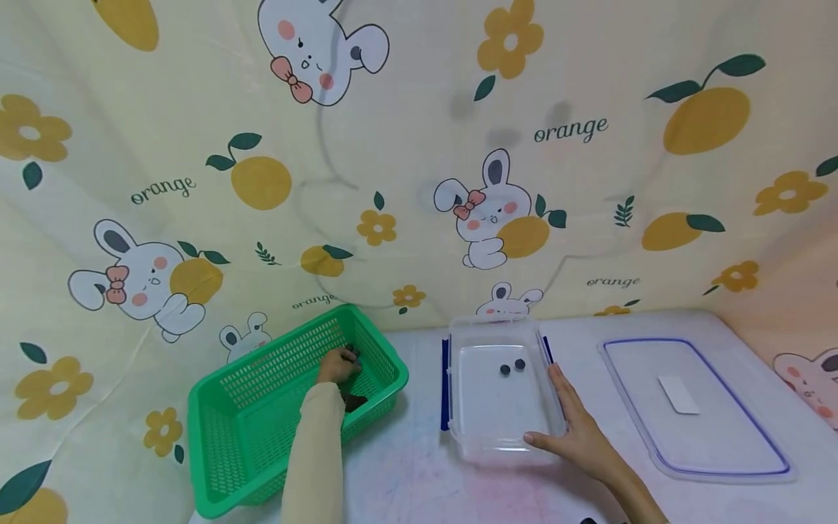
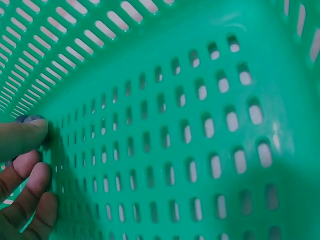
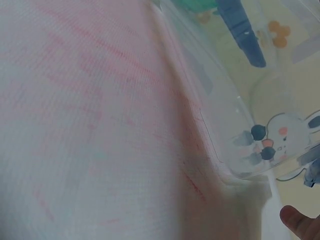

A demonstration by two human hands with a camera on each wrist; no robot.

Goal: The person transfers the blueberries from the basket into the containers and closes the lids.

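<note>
Left hand: your left hand point(image 1: 338, 365) is inside the green basket point(image 1: 229, 429), thumb and fingertips point(image 2: 30, 172) pinching a small dark piece point(image 2: 27, 119) against the far wall.
Right hand: your right hand point(image 1: 576, 433) lies flat and relaxed along the clear container point(image 1: 497, 444); it holds nothing, only steadies the near right corner.
Already placed: two dark pieces point(image 1: 513, 367) sit inside the container, beyond your right fingertips.
Aside: lid point(image 1: 694, 407), right of that hand.
Risk: the pinch looks shallow; snagging on the basket slots could drop the piece.
</note>
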